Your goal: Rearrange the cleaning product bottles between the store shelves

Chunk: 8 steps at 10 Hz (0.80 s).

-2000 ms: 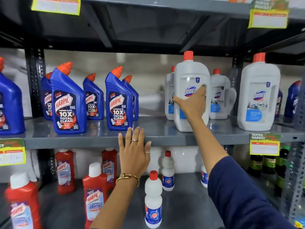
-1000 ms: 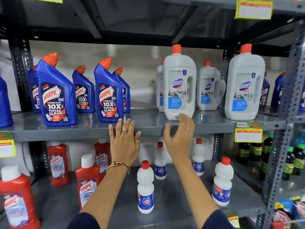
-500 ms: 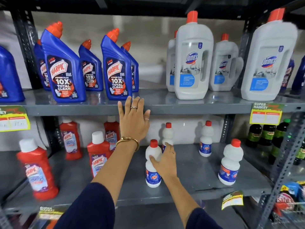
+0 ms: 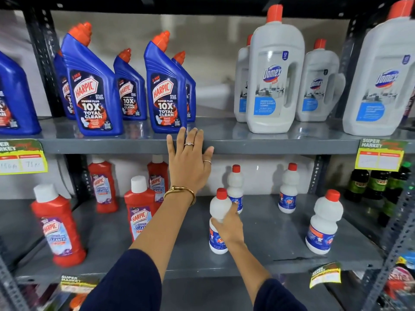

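- The upper shelf carries blue Harpic bottles on the left and large white Domex bottles on the right.
- The lower shelf holds red Harpic bathroom cleaner bottles on the left and small white red-capped bottles on the right.
- Dark green-labelled bottles stand in the adjoining bay, beyond a perforated upright.
- Yellow price tags hang from the upper shelf edge.
- The left hand lies flat, fingers spread, against the front edge of the upper shelf; it grasps nothing.
- The right hand is wrapped around the waist of the nearest small white bottle, which stands upright on the lower shelf.
- A second small white bottle stands just behind the held one; two more stand well apart to the right, clear of the arm.
- Compared with half a second ago, the right hand's grip on the same bottle looks closer, the thumb now across its front; the bottle remains on the shelf.
- The left hand's position on the shelf edge is unchanged.
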Motion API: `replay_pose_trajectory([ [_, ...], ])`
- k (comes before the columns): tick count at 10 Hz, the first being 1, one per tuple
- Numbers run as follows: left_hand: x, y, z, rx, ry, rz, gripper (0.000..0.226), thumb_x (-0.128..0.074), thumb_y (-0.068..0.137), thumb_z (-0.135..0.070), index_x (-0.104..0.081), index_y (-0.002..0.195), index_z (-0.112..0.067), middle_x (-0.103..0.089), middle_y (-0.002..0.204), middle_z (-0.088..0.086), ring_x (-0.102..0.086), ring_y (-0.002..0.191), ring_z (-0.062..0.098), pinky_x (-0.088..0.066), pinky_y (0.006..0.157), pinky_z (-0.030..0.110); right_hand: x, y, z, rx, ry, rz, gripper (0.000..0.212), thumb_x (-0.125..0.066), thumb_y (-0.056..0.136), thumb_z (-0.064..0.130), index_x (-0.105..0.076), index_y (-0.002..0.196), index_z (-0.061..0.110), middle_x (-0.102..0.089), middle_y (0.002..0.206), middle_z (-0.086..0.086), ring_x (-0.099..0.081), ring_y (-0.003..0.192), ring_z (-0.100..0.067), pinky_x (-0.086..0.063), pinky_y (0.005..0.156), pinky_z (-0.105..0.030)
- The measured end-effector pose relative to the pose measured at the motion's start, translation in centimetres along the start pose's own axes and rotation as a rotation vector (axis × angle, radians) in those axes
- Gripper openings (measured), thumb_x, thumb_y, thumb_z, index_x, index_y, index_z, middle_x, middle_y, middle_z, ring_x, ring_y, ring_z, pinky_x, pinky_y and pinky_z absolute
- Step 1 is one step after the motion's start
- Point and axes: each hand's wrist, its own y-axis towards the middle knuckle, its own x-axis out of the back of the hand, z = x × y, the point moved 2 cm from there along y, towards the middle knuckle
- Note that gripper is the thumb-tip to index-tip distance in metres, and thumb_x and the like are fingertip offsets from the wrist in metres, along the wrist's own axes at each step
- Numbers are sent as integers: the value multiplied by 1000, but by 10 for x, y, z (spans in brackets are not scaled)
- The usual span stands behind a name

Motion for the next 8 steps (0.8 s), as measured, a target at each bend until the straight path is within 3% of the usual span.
replay_pose_trajectory([
  [3,-1,-1,-1,-1,14,-11,56,-25,88,-41,-45,125,-4,-52,129,18,-32,128,40,-2,106,49,42,10,-23,-57,-26,-83,56,-69,76,20,-33,116,6,-52,117,-19,-55,103,-35,-46,79,-37],
  [6,-2,-1,-1,1,18,-1,53,-31,89,-39,-44,126,-4,-51,130,18,-30,129,39,1,105,47,54,12,-28,-92,-12,-96,62,-71,76,18,-32,122,7,-52,121,-19,-55,107,-34,-49,86,-45],
  [7,-1,-1,-1,-2,14,-5,55,-27,88,-40,-44,126,-4,-51,130,18,-31,128,39,0,105,47,51,9,-33,-84,47,-95,85,-73,73,16,-18,138,10,-45,133,-18,-46,119,-35,-46,96,-49],
  [8,0,0,-1,24,-4,17,52,-32,89,-38,-43,127,-4,-50,131,18,-29,129,39,0,106,48,52,4,-28,22,-21,-208,103,-75,69,20,-5,144,8,-28,147,-18,-26,136,-35,-32,109,-51],
])
